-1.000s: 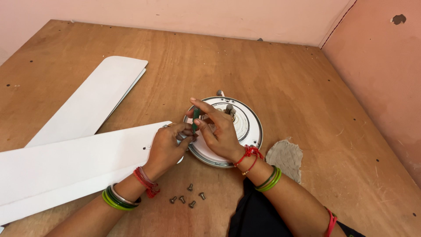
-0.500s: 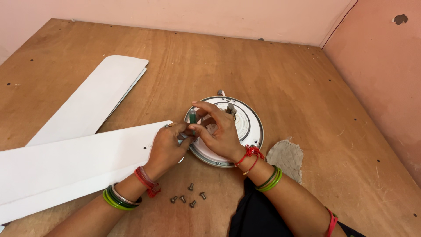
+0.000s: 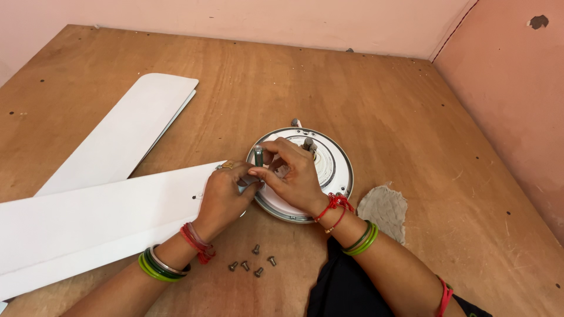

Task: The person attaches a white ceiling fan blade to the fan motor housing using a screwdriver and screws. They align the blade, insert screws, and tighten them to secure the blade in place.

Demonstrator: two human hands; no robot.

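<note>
Looking down, my left hand (image 3: 226, 196) presses on the inner end of the white fan blade (image 3: 100, 220) at the edge of the round fan motor (image 3: 329, 170) on the wooden floor (image 3: 376, 100). My right hand (image 3: 294, 176) pinches a small grey tool (image 3: 258, 156) upright over the joint. Five loose screws (image 3: 252, 265) lie near my wrists.

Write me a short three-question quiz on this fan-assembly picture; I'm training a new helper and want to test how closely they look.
1. True or false: the loose screws lie on the wooden floor, apart from the round fan motor.
2. How many white fan blades are in view?
A. one
B. two
C. four
3. Fill in: the right hand pinches a small grey ____ at the motor's rim, while the left hand rests on the near blade's end.

Key
1. True
2. B
3. bolt
</note>
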